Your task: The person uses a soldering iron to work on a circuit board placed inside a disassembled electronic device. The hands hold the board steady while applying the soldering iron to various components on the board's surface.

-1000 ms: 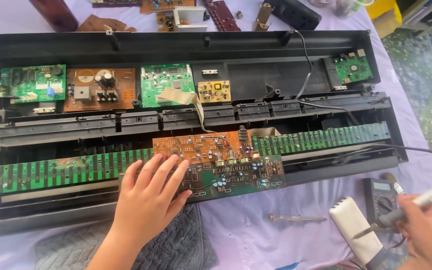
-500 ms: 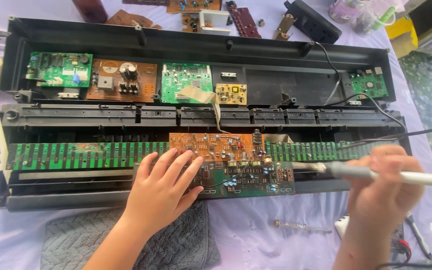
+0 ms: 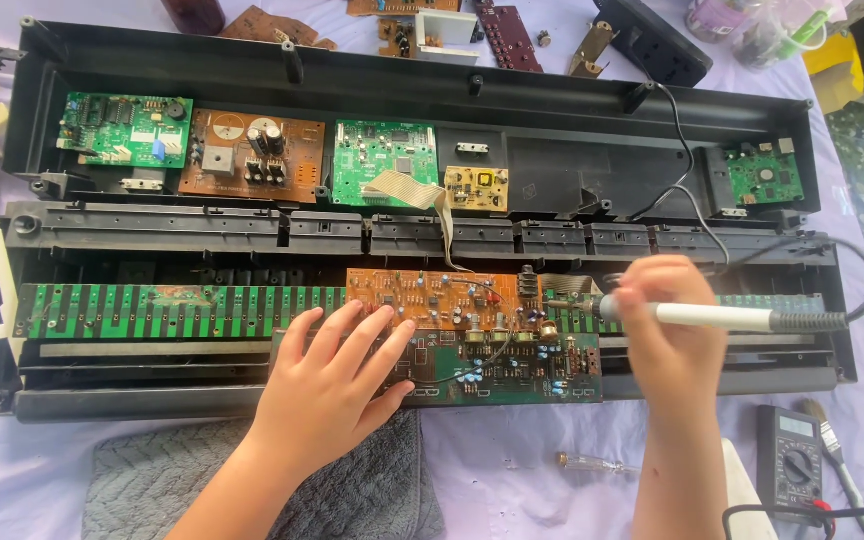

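- My left hand [image 3: 337,375] lies flat, fingers spread, pinning the brown circuit board [image 3: 432,300] at the middle of the opened keyboard case [image 3: 252,90].
- My right hand [image 3: 667,325] is closed around the soldering iron [image 3: 712,317], tip at the board's right edge.
- I judge I'm at the soldering step; next calls for a steady tip on one joint.

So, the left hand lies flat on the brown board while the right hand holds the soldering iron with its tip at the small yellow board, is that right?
Not quite. The head view shows the left hand flat on the brown board and the right hand holding the soldering iron, but its tip is at the brown board's right end, not at the small yellow board farther up.
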